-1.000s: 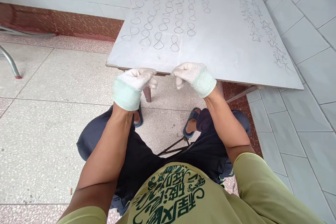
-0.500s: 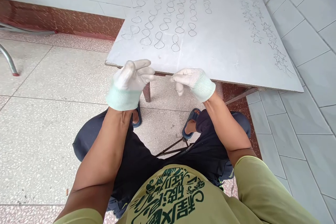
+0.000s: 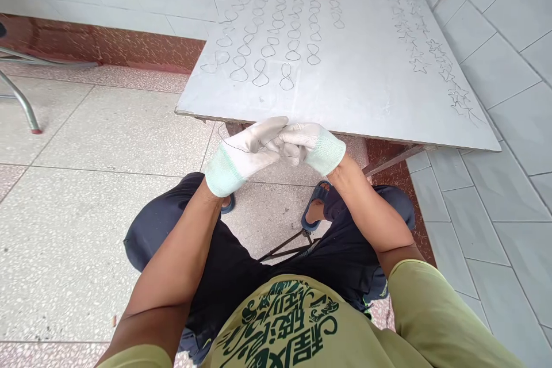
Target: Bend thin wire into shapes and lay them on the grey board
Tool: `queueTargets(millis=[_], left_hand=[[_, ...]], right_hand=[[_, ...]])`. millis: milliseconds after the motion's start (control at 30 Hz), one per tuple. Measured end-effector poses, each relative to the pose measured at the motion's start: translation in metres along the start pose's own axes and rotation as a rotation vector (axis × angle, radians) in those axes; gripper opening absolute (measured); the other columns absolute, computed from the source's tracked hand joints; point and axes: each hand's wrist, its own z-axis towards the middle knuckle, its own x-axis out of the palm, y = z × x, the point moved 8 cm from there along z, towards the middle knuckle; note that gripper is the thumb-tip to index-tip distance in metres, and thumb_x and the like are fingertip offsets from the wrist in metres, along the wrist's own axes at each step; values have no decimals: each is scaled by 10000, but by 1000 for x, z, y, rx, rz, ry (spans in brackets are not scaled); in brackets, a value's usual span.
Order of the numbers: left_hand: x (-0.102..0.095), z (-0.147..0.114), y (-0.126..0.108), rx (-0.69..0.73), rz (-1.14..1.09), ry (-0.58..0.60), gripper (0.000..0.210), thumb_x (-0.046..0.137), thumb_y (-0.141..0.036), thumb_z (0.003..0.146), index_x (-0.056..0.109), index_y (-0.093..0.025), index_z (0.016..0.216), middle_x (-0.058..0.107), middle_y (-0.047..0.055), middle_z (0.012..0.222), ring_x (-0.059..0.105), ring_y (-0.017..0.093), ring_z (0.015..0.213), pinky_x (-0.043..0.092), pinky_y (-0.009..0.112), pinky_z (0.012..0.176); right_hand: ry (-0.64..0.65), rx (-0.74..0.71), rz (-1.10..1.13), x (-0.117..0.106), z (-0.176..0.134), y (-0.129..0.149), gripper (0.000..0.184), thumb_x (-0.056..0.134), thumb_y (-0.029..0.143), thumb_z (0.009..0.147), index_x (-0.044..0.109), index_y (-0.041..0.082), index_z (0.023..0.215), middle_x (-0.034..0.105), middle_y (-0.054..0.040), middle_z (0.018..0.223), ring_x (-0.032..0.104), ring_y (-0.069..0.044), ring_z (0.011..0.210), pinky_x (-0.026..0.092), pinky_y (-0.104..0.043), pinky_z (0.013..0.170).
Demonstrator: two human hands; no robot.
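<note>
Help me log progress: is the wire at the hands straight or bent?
Bent: the thin wire curves in an arc beside the left hand. Whether its ends meet, I cannot tell; part is hidden.

Left hand [image 3: 252,148] now meets right hand [image 3: 309,142]; wire [image 3: 219,133] newly visible across left.

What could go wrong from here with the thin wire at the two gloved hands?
The thin wire curls out beyond the left hand, so it might snag on the nearby edge of the table. The fingers of the right hand and left overlap, so the wire could bend wrongly there without being noticed. The nearest figure-eight shape lies on the table just beyond the hands; a forward bump might shift it.
</note>
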Motion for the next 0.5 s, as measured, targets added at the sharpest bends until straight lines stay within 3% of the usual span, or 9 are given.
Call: queueTargets(millis=[100,167,267,367,500], left_hand=[[10,-2,-20,64,106,-18,302,928,-472,1070,980,-322,1327,845,115,1594,814,368,1451,660,545,1290],[12,-3,-25,80,145,-54,310,885,-562,1102,996,-314,1250,885,125,1505,813,376,1468,616,566,1351],[4,-6,-18,17,168,-188,408,869,-654,1097,992,-288,1227,932,129,1345,846,359,1409,623,540,1343],[-10,-12,-5,-59,155,-367,519,859,-708,1085,970,-244,1291,947,118,1194,892,325,1227,682,513,1245],[-26,-16,4,-104,256,-511,465,834,-638,1125,939,-291,1417,932,59,1089,877,282,1018,689,522,1168]], right_hand=[[-57,24,-4,1,-4,0,590,787,422,1143,664,237,596,652,7,559,590,-120,552,458,-259,567],[-98,87,51,3,-6,-4,525,839,414,1129,703,228,657,658,19,568,583,-113,532,433,-239,516],[-155,164,243,8,-7,-11,295,937,292,1052,789,194,816,719,34,660,629,-102,576,533,-207,557],[-186,207,383,11,-2,-18,66,892,194,1059,851,157,1024,842,-4,870,686,-93,641,599,-200,615],[-292,271,200,2,3,-21,160,754,212,1156,822,179,1015,861,-33,934,697,-106,659,602,-229,652]])
